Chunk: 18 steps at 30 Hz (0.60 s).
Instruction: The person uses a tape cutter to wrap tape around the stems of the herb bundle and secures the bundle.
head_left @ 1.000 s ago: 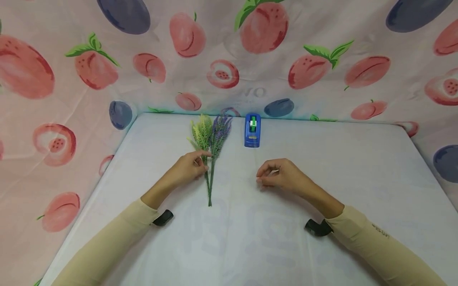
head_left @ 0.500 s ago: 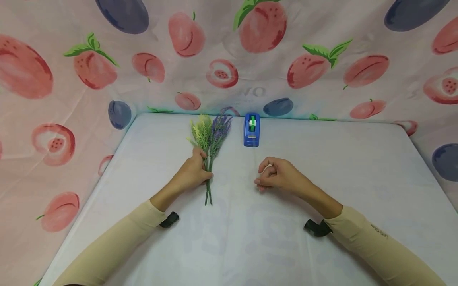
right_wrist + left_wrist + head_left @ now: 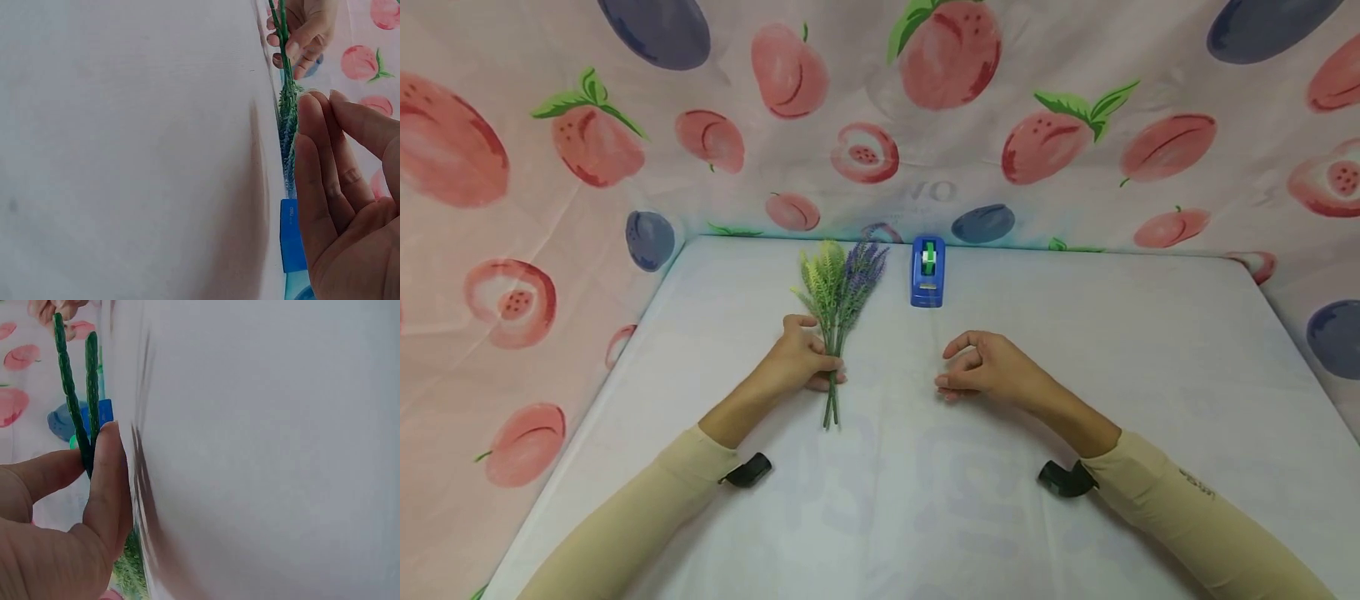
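Note:
My left hand [image 3: 792, 360] pinches the green stems [image 3: 831, 346] of two artificial flower sprigs between thumb and fingers. One sprig has yellow-green blooms [image 3: 823, 271], the other purple lavender blooms [image 3: 867, 265]; their heads point toward the back of the table. Below the grip, the stem ends [image 3: 92, 369] poke out slightly apart. My right hand [image 3: 988, 365] hovers to the right of the flowers with fingers bent. At its fingertips in the right wrist view shows a thin pale strip [image 3: 314, 92], apparently clear tape; it is too small to make out fully.
A blue tape dispenser [image 3: 928, 287] with a green core stands near the table's back edge, right of the blooms. The white-covered table [image 3: 1112, 333] meets a fruit-printed cloth [image 3: 865, 75] behind and at the left. Dark wrist cameras [image 3: 1067, 478] stick out below both sleeves.
My left hand has shifted its hold on the stems, thumb and fingers now pinching them lower with the index lifted away. The stem ends have moved slightly left. My right hand has barely moved.

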Each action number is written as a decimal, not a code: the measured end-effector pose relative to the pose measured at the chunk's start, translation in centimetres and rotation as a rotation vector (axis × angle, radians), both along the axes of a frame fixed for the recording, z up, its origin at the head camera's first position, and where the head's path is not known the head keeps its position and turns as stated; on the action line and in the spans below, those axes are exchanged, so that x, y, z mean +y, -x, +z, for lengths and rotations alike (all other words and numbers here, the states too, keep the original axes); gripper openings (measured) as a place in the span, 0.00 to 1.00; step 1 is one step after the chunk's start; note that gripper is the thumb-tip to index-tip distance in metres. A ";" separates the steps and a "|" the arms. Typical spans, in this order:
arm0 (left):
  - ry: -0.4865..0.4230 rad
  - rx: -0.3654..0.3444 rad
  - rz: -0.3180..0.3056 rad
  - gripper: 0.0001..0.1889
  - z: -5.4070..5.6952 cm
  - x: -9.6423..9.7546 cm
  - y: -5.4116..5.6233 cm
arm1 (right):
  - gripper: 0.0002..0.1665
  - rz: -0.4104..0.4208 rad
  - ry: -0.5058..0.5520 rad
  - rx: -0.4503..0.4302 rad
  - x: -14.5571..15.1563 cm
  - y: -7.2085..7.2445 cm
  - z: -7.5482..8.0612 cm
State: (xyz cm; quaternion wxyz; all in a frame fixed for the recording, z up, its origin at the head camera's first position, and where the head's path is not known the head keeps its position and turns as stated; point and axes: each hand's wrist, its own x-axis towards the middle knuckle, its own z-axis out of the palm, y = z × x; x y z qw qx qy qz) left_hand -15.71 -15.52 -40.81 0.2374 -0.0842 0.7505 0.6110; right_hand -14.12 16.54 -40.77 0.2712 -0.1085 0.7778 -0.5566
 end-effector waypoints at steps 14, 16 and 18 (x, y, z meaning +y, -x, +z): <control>-0.264 -0.133 -0.111 0.32 0.4 -1.5 -1.1 | 0.14 0.041 0.010 -0.018 0.3 -0.1 -0.1; -0.269 -0.126 -0.118 0.31 0.5 -1.6 -1.2 | 0.14 0.057 0.019 -0.013 0.3 -0.1 -0.1; -0.280 -0.113 -0.131 0.31 0.7 -1.6 -1.2 | 0.14 0.070 0.030 -0.008 0.3 -0.2 -0.1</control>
